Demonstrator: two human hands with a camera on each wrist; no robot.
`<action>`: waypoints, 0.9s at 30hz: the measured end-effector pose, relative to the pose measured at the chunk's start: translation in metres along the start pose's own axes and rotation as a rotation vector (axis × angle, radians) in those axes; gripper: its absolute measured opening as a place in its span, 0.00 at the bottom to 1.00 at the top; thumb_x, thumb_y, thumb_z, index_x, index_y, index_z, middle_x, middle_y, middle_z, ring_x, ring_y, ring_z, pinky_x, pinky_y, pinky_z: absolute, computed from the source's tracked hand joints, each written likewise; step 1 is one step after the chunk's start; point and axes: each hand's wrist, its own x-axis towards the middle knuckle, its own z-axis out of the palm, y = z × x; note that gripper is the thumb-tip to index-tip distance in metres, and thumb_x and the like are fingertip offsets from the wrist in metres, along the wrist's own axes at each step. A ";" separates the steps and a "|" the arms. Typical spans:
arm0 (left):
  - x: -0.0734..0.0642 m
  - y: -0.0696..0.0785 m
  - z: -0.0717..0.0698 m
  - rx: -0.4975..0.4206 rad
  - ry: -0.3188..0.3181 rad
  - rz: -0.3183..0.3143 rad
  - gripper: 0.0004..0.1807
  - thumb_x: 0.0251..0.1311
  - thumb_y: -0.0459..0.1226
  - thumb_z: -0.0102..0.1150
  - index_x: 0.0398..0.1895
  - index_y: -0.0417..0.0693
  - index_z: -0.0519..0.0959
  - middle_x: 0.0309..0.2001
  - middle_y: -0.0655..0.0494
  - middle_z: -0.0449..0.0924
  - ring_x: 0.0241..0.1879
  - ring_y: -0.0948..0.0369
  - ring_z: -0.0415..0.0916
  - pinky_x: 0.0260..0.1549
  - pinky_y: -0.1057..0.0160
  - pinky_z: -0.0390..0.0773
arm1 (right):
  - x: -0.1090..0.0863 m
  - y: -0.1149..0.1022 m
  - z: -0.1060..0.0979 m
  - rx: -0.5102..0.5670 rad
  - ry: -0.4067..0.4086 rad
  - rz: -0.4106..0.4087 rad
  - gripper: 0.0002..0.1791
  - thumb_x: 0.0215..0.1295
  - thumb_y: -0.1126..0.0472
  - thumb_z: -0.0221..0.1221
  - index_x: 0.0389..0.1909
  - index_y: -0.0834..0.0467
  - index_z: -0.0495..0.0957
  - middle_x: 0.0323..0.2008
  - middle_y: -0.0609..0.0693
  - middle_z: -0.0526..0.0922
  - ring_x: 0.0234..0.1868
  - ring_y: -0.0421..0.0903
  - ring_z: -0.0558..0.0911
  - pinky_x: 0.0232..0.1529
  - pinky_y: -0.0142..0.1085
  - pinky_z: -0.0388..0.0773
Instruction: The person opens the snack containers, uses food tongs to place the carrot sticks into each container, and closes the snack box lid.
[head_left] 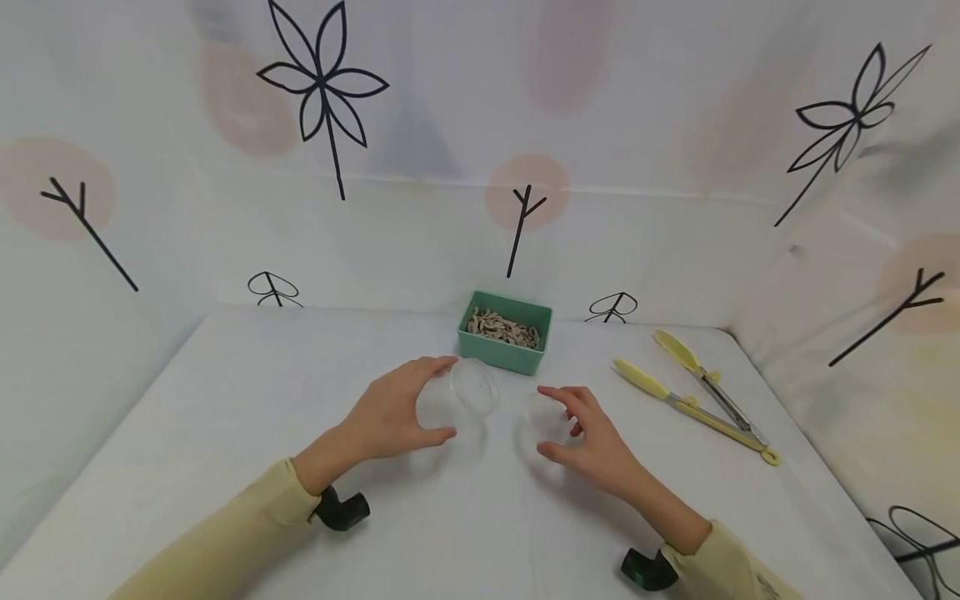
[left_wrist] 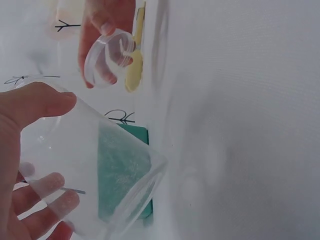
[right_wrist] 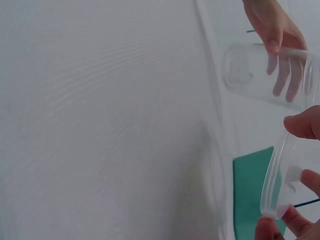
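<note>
My left hand (head_left: 397, 408) grips a clear plastic jar (left_wrist: 95, 155), thumb on one side and fingers round the other. The jar is tilted, its see-through wall showing the green box behind it in the left wrist view. To the right, my right hand (head_left: 592, 437) holds a clear round lid (right_wrist: 276, 175) by its rim between thumb and fingers. Jar and lid are apart, both held over the white table. Just beyond the hands stands a green rectangular box (head_left: 498, 357) with many small, greyish-brown, shrivelled pieces (head_left: 501, 327) in it.
Spread tongs (head_left: 705, 412) with yellow tips and metal arms lie on the right side of the table (head_left: 225, 400). Behind the table and along its sides hangs a pale cloth (head_left: 420, 242) printed with black plant drawings.
</note>
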 end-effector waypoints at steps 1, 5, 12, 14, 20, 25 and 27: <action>0.000 0.000 0.000 -0.015 0.001 -0.012 0.48 0.46 0.50 0.77 0.71 0.47 0.67 0.61 0.54 0.76 0.57 0.55 0.75 0.53 0.52 0.77 | -0.001 0.002 -0.001 0.000 -0.001 0.002 0.39 0.55 0.60 0.73 0.68 0.50 0.70 0.60 0.55 0.69 0.47 0.53 0.71 0.41 0.40 0.74; 0.001 -0.003 0.001 -0.117 0.008 -0.066 0.49 0.46 0.48 0.78 0.71 0.47 0.65 0.59 0.55 0.75 0.54 0.54 0.76 0.50 0.51 0.79 | -0.004 0.009 -0.003 -0.001 -0.014 0.013 0.37 0.55 0.59 0.72 0.68 0.52 0.71 0.59 0.56 0.69 0.45 0.52 0.70 0.40 0.38 0.73; 0.001 -0.009 0.005 -0.297 0.040 -0.114 0.48 0.46 0.42 0.79 0.71 0.46 0.64 0.60 0.50 0.76 0.57 0.55 0.74 0.50 0.54 0.79 | -0.007 0.019 -0.003 -0.042 -0.025 0.051 0.39 0.53 0.56 0.74 0.67 0.55 0.71 0.57 0.55 0.70 0.44 0.50 0.69 0.39 0.37 0.72; 0.000 -0.012 0.006 -0.345 0.043 -0.135 0.48 0.47 0.41 0.79 0.71 0.47 0.63 0.60 0.49 0.76 0.58 0.54 0.74 0.51 0.52 0.79 | -0.007 0.020 -0.004 -0.062 -0.026 0.068 0.41 0.52 0.56 0.74 0.68 0.58 0.70 0.57 0.56 0.70 0.43 0.49 0.69 0.39 0.37 0.72; -0.001 -0.019 0.011 -0.430 0.070 -0.164 0.49 0.47 0.38 0.79 0.72 0.46 0.62 0.60 0.49 0.76 0.59 0.51 0.74 0.50 0.48 0.79 | -0.008 0.022 -0.004 -0.094 -0.042 0.088 0.43 0.50 0.56 0.75 0.67 0.62 0.70 0.58 0.57 0.70 0.43 0.48 0.69 0.40 0.36 0.71; -0.003 -0.024 0.013 -0.487 0.078 -0.192 0.48 0.47 0.37 0.79 0.71 0.50 0.61 0.61 0.47 0.75 0.59 0.49 0.73 0.52 0.46 0.78 | -0.008 0.024 -0.002 -0.099 -0.041 0.096 0.42 0.49 0.54 0.75 0.66 0.62 0.71 0.55 0.57 0.68 0.45 0.49 0.68 0.42 0.39 0.71; -0.003 -0.027 0.014 -0.509 0.078 -0.209 0.48 0.48 0.38 0.79 0.71 0.51 0.60 0.62 0.46 0.74 0.60 0.49 0.73 0.54 0.44 0.76 | -0.007 0.025 0.000 -0.109 -0.043 0.104 0.43 0.49 0.53 0.76 0.66 0.61 0.71 0.54 0.57 0.67 0.47 0.49 0.69 0.45 0.42 0.71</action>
